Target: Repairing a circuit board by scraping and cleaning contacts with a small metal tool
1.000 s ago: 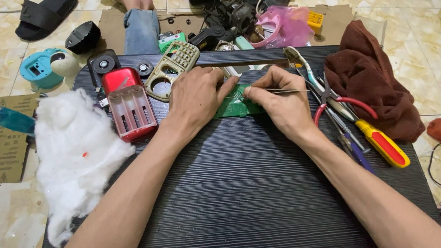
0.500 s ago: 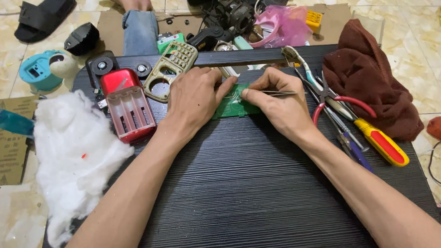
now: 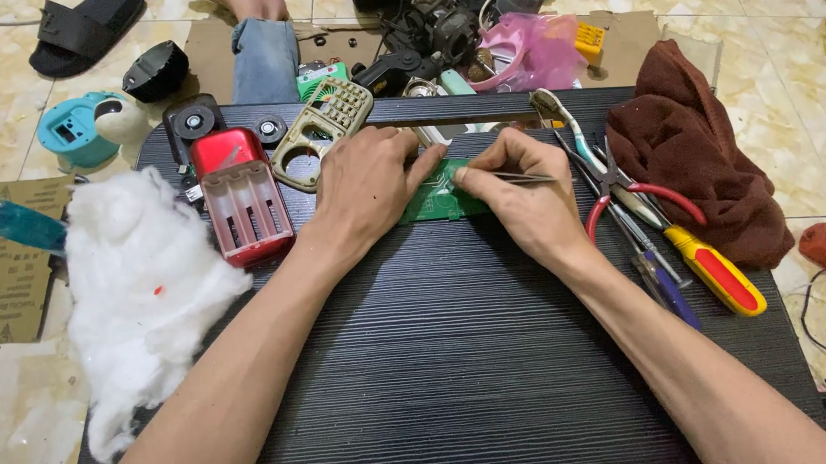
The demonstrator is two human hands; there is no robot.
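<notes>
head view. item in hand: small green printed circuit board (image 3: 441,195), flat on the black ribbed work board (image 3: 456,369), near its far edge, between the two hands.
left hand (image 3: 367,189): palm down, fingers together, pressing on the left part of the circuit board and pinning it.
right hand (image 3: 523,192): fingers pinched around thin metal tweezers (image 3: 522,176), lying crosswise over the hand; whether the tips touch the circuit board cannot be told.
progress, as judged: red plastic casing with three battery slots (image 3: 243,207) and beige front panel with round opening (image 3: 320,134) lie apart from the circuit board, so the device looks already opened; work on the circuit board itself appears under way, nothing refitted.
surroundings: white cotton wad (image 3: 142,290) at left; yellow-and-red handled screwdriver (image 3: 712,270), red-handled pliers (image 3: 634,194) and brown cloth (image 3: 697,155) at right, close beside the right wrist; loose parts crowd the far edge.
</notes>
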